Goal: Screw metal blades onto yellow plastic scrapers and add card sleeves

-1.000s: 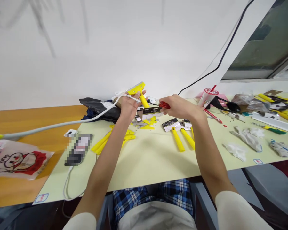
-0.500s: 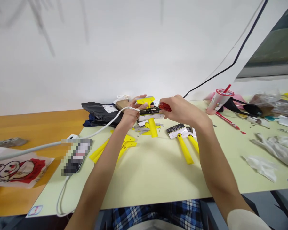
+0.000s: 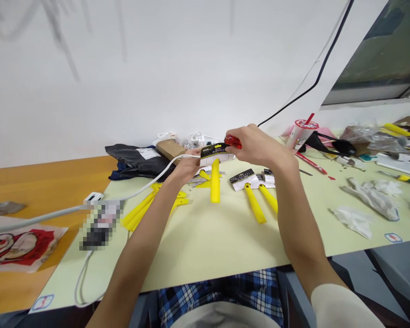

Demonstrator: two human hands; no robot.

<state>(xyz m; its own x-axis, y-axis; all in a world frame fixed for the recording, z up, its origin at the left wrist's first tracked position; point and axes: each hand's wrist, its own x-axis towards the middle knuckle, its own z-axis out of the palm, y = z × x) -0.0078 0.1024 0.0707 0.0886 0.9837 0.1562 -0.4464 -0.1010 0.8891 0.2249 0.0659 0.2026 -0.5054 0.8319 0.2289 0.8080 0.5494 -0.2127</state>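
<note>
My left hand (image 3: 190, 166) is closed around the head end of a yellow scraper (image 3: 215, 187), whose handle points toward me. A black and white packaging card (image 3: 207, 157) sits across the scraper's head and hides it. In my right hand (image 3: 254, 145) is a red-handled screwdriver (image 3: 233, 141), held at the card's right end; its tip is hidden. Below, loose grey blades and yellow parts (image 3: 201, 182) lie on the table. Yellow scrapers with cards (image 3: 255, 205) rest to the right, and several yellow handles (image 3: 138, 212) lie beside my left forearm.
A phone (image 3: 104, 223) with a white cable lies at the left. Behind it is a black plastic bag (image 3: 136, 159). A cup with a straw (image 3: 300, 134), a red marker (image 3: 310, 163), crumpled tissues (image 3: 353, 221) and a yellow-handled screwdriver (image 3: 405, 178) are on the right.
The scraper has tilted, so its yellow head no longer shows above the card and more of the handle does. Both hands still hold their things. The view has shifted slightly right.
</note>
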